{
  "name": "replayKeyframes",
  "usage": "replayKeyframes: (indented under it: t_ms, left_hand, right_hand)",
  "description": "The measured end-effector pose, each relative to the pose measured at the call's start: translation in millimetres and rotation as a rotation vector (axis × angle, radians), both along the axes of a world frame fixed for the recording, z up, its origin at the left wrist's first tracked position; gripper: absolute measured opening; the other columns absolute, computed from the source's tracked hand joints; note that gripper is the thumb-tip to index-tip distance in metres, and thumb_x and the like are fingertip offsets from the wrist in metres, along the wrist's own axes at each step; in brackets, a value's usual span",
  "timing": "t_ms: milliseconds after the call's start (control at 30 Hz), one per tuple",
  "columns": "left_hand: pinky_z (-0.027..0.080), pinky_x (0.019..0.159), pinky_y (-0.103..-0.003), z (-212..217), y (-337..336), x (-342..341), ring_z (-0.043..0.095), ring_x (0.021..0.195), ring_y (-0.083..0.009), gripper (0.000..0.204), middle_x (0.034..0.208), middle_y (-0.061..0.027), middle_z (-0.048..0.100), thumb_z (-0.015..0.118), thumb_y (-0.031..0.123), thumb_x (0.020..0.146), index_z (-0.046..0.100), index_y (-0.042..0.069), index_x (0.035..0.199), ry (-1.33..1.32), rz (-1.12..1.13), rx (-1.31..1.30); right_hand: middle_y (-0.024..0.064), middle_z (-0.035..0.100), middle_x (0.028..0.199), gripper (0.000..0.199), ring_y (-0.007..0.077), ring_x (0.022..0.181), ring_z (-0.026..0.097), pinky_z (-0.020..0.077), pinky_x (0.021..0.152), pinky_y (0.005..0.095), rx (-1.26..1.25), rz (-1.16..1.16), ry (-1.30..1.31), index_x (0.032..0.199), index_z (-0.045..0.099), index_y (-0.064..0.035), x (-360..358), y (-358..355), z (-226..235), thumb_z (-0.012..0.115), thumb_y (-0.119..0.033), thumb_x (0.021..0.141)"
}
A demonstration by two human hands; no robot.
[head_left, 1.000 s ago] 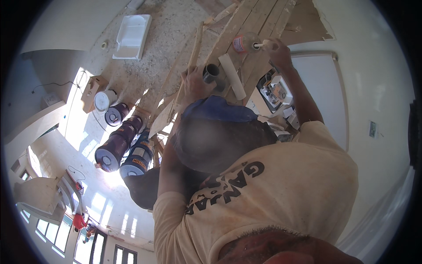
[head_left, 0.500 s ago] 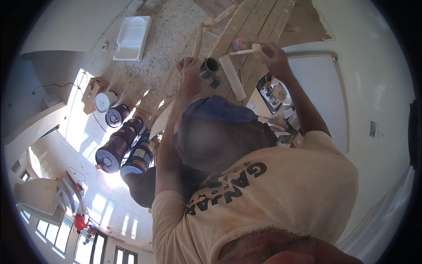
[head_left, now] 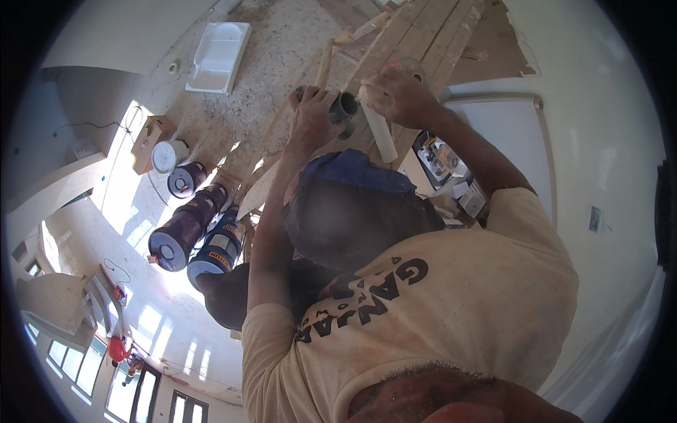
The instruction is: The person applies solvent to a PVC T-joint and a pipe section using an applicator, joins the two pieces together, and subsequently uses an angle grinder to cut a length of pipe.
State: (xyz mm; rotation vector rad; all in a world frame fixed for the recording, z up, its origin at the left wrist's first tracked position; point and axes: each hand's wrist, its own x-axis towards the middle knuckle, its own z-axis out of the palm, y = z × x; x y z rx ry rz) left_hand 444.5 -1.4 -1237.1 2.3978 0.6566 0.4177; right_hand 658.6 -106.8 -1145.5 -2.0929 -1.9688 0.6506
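Grey pipe fitting (head_left: 343, 108) gripped in left hand (head_left: 310, 116), right hand (head_left: 395, 95) closed around white pipe (head_left: 381, 130), upper centre; align squarely before pushing.

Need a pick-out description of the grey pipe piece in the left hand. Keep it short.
Start from the pale timber planks running across the dusty floor at the top of the head view. Just below them the left hand and right hand meet; the left one grips a short grey plastic pipe fitting with its dark open mouth showing. The neighbouring white tube under the right hand is longer and pale.
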Motion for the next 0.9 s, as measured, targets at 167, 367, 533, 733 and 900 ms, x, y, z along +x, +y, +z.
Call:
replayKeyframes:
  t_ms: [167, 367, 533, 733, 900]
  left_hand:
    - [0.026, 0.105, -0.053, 0.3, 0.3, -1.0, 0.054, 0.122, -0.0255, 0.066, 0.116, -0.0038, 0.07, 0.085, 0.02, 0.062, 0.066, 0.012, 0.125, 0.019, 0.001, 0.007]
    - [0.029, 0.105, -0.054, 2.7, -0.4, 1.1, 0.057, 0.117, -0.0247, 0.059, 0.109, -0.0028, 0.071, 0.086, 0.021, 0.063, 0.068, 0.012, 0.119, -0.015, 0.016, 0.053]
    - [0.027, 0.104, -0.054, -2.5, 0.8, 0.5, 0.056, 0.119, -0.0245, 0.063, 0.112, -0.0033, 0.07, 0.085, 0.019, 0.06, 0.067, 0.013, 0.12, 0.011, 0.017, 0.06]
    - [0.03, 0.102, -0.054, -3.3, -3.9, 0.4, 0.056, 0.119, -0.0247, 0.06, 0.111, -0.003, 0.069, 0.084, 0.019, 0.061, 0.067, 0.014, 0.118, 0.04, 0.003, 0.088]
    - [0.03, 0.103, -0.054, 2.5, -4.4, 0.4, 0.056, 0.119, -0.0249, 0.06, 0.111, -0.0033, 0.069, 0.083, 0.018, 0.061, 0.067, 0.014, 0.118, 0.054, 0.014, 0.096]
  right_hand:
    - [0.0178, 0.059, 0.121, 0.048, 0.0344, 0.113, 0.06, 0.0494, 0.098, 0.0431, -0.068, 0.031, 0.089, 0.134, 0.06, -0.0097, -5.1, 10.1, 6.8, 0.072, -0.024, 0.09]
    - [0.0174, 0.062, 0.117, 0.05, 0.0355, 0.108, 0.062, 0.0505, 0.096, 0.0416, 0.011, 0.097, 0.034, 0.135, 0.06, -0.0092, -1.3, 19.0, -4.0, 0.073, -0.025, 0.089]
    - [0.0201, 0.067, 0.1, 0.044, 0.0364, 0.097, 0.067, 0.0535, 0.089, 0.0474, -0.025, 0.107, -0.041, 0.124, 0.066, -0.0028, -4.1, 19.5, -6.3, 0.071, -0.023, 0.086]
    - [0.0212, 0.072, 0.092, 0.054, 0.0282, 0.084, 0.071, 0.0548, 0.081, 0.0406, -0.325, -0.157, 0.329, 0.126, 0.067, -0.0005, 3.3, 30.2, 3.0, 0.076, -0.032, 0.083]
    - [0.0209, 0.073, 0.095, 0.055, 0.0265, 0.086, 0.07, 0.0549, 0.081, 0.0368, -0.38, -0.27, 0.481, 0.126, 0.067, -0.0004, 3.3, 30.4, 10.1, 0.078, -0.033, 0.083]
